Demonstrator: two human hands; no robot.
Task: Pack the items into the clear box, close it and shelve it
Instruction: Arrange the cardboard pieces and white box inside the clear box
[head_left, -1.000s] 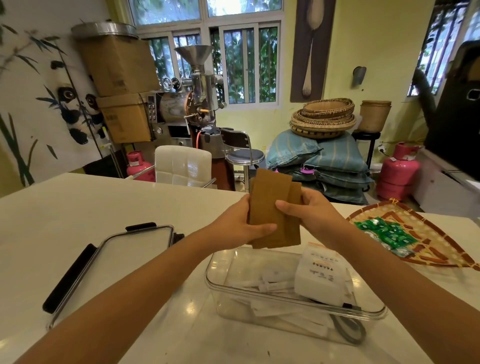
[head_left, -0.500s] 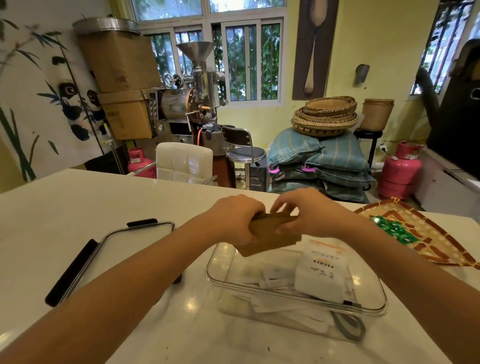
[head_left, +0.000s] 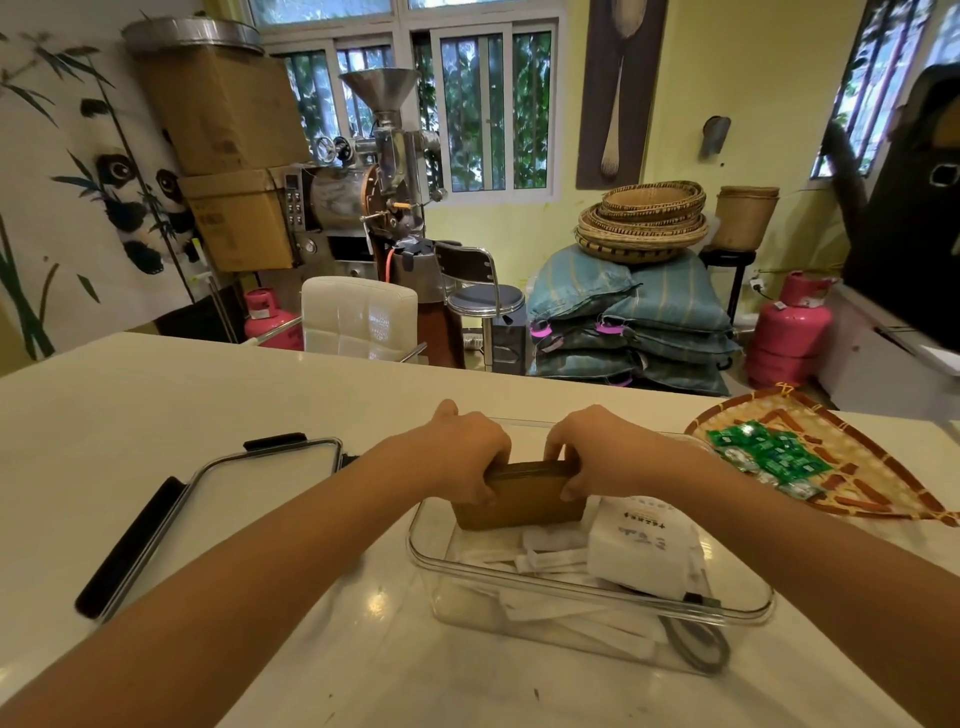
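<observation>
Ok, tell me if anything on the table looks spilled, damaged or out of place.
Nothing stands out. Both hands, left hand and right hand, hold the brown packets on edge inside the clear box. The lid lies flat to its left, and the green sachets sit on the woven tray.

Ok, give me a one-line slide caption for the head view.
Both hands, left and right, lower brown paper pouches into the clear box; its lid lies alongside.

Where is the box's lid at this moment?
The lid lies flat on the white table, off the clear box and to its left, beyond the person's left forearm in the head view.
</observation>
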